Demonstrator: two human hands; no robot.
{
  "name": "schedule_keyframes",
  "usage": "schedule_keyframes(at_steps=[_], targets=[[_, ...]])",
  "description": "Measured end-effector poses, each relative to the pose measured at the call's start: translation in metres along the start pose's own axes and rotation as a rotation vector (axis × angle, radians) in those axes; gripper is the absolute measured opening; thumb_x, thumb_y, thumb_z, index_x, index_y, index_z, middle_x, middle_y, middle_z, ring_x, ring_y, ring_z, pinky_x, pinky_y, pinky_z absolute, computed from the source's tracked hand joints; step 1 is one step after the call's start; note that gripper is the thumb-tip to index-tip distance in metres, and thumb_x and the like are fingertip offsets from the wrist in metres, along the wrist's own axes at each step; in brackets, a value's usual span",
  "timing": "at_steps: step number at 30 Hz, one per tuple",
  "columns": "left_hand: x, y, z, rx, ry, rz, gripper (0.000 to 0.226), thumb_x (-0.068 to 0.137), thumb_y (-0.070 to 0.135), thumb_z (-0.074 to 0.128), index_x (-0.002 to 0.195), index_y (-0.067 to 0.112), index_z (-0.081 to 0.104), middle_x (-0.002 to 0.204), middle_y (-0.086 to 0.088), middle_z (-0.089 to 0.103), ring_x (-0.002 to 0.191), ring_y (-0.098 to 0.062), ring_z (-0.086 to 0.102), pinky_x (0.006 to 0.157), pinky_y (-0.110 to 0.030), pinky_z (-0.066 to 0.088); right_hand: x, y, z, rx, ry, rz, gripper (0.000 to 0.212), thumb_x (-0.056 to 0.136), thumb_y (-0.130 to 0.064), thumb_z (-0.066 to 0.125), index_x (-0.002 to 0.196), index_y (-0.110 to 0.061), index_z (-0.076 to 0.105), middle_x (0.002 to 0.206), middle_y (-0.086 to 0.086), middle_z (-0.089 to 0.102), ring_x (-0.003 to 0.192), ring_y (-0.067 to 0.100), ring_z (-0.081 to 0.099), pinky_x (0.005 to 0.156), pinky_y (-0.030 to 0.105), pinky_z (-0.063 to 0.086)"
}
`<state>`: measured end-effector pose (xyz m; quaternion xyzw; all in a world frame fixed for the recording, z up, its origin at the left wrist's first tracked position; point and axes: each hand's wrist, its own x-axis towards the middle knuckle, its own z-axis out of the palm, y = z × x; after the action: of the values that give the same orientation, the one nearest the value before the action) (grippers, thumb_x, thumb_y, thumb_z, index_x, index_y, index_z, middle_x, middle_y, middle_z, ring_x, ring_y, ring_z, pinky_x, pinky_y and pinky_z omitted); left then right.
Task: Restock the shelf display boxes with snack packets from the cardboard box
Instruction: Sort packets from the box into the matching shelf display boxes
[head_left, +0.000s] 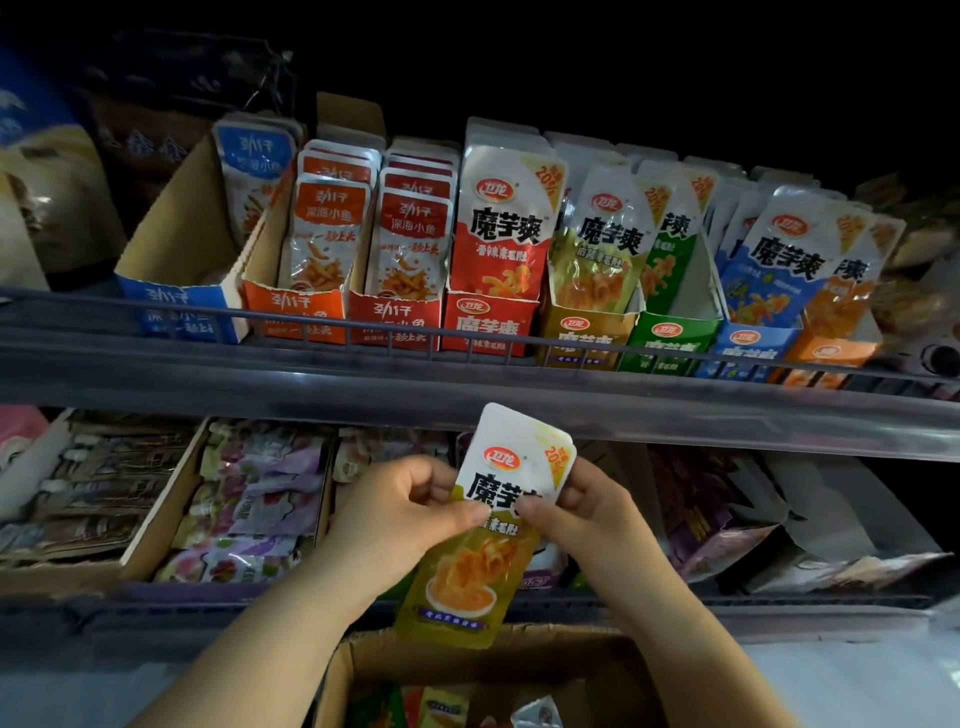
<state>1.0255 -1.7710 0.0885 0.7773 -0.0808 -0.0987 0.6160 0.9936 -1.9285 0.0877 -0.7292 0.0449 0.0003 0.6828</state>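
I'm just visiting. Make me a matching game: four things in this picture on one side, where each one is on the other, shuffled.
1 yellow packet
2 cardboard box
3 green box
4 purple packets

A lower shelf
B held by left hand and right hand
C upper shelf
D bottom edge, below the hands

Pairs: 1-B, 2-D, 3-C, 4-A

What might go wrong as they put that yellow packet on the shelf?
The yellow packet, pinched by left hand and right hand, may slip and drop. The yellow display box already looks crowded with leaning packets, so forcing it in may crumple them. The look-alike green box sits right beside it, inviting a mix-up.
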Motion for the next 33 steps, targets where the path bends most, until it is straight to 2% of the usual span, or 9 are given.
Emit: schedule_keyframes(at_steps=[4, 8, 11, 15, 20, 22, 28, 30, 33], targets=[[-0.001, 0.003, 0.004, 0.066, -0.01, 0.086, 0.018, 0.076, 0.017, 0.068, 0.073, 0.031, 0.057, 0.062, 0.017, 0.063, 0.061, 0.01, 0.059, 0.052, -0.005, 0.045, 0.0, -0.008, -0.009, -0.058, -0.016, 0.022, 0.02, 0.08, -0.002, 0.063, 0.084, -0.021, 0.064, 0.073, -0.011, 0.073, 0.071, 0.004, 0.069, 0.062, 0.015, 0.054], [0.007, 0.005, 0.004, 0.336, 0.134, 0.287, 0.021, 0.084, 0.028, 0.055, 0.103, 0.036, 0.052, 0.102, 0.027, 0.049, 0.093, 0.012, 0.046, 0.079, -0.005, 0.04, 0.004, -0.027, -0.025, -0.043, 0.11, -0.046, 0.016, 0.079, -0.002, 0.063, 0.083, -0.018, 0.065, 0.074, -0.007, 0.074, 0.07, 0.007, 0.07, 0.062, 0.018, 0.056], [0.02, 0.002, -0.002, 0.549, 0.401, 0.433, 0.045, 0.087, 0.034, 0.052, 0.129, 0.018, 0.046, 0.132, 0.004, 0.044, 0.124, -0.012, 0.036, 0.106, -0.035, 0.028, 0.009, -0.051, -0.041, -0.011, 0.243, -0.135, 0.013, 0.079, -0.006, 0.063, 0.083, -0.017, 0.065, 0.075, -0.004, 0.074, 0.073, 0.01, 0.071, 0.068, 0.024, 0.056], [0.029, -0.003, -0.004, 0.792, 0.525, 0.545, 0.057, 0.084, 0.045, 0.035, 0.133, 0.016, 0.031, 0.141, -0.019, 0.038, 0.129, -0.023, 0.021, 0.103, -0.047, 0.02, 0.022, -0.091, -0.059, -0.083, 0.376, -0.347, 0.015, 0.082, -0.007, 0.06, 0.081, -0.021, 0.061, 0.06, -0.021, 0.068, 0.059, -0.008, 0.064, 0.053, 0.006, 0.047], [0.041, -0.012, -0.012, 0.984, 0.47, 0.494, 0.064, 0.082, 0.049, 0.031, 0.133, 0.011, 0.034, 0.136, -0.018, 0.045, 0.132, -0.024, 0.029, 0.108, -0.046, 0.018, 0.042, -0.125, -0.072, -0.084, 0.548, -0.511, 0.019, 0.088, -0.011, 0.057, 0.076, -0.026, 0.059, 0.064, -0.016, 0.068, 0.068, -0.002, 0.062, 0.069, 0.018, 0.053], [0.043, -0.016, -0.014, 1.018, 0.456, 0.513, 0.063, 0.081, 0.049, 0.032, 0.132, 0.011, 0.036, 0.135, -0.018, 0.046, 0.128, -0.025, 0.026, 0.106, -0.041, 0.011, 0.052, -0.133, -0.073, -0.049, 0.601, -0.533, 0.02, 0.089, -0.011, 0.056, 0.075, -0.025, 0.058, 0.071, -0.012, 0.065, 0.073, 0.006, 0.062, 0.074, 0.026, 0.052], [0.044, -0.02, -0.017, 1.064, 0.458, 0.537, 0.062, 0.08, 0.049, 0.033, 0.131, 0.014, 0.036, 0.135, -0.015, 0.047, 0.126, -0.024, 0.025, 0.101, -0.04, 0.011, 0.08, -0.14, -0.067, -0.145, 0.65, -0.536, 0.018, 0.088, -0.009, 0.057, 0.074, -0.021, 0.057, 0.073, -0.009, 0.059, 0.068, 0.002, 0.054, 0.069, 0.021, 0.045], [0.045, -0.021, -0.017, 1.081, 0.468, 0.548, 0.062, 0.08, 0.05, 0.033, 0.13, 0.014, 0.037, 0.133, -0.016, 0.049, 0.125, -0.025, 0.026, 0.101, -0.04, 0.012, 0.085, -0.139, -0.066, -0.226, 0.65, -0.52, 0.004, 0.087, -0.01, 0.058, 0.088, -0.01, 0.062, 0.085, -0.002, 0.062, 0.074, 0.005, 0.057, 0.069, 0.019, 0.046], [0.046, -0.021, -0.017, 1.095, 0.471, 0.552, 0.062, 0.08, 0.051, 0.032, 0.13, 0.014, 0.037, 0.133, -0.017, 0.049, 0.125, -0.026, 0.026, 0.101, -0.04, 0.012, 0.09, -0.137, -0.065, -0.355, 0.559, -0.423, 0.021, 0.086, -0.011, 0.059, 0.105, -0.003, 0.06, 0.093, 0.001, 0.059, 0.075, 0.007, 0.057, 0.061, 0.011, 0.046]])
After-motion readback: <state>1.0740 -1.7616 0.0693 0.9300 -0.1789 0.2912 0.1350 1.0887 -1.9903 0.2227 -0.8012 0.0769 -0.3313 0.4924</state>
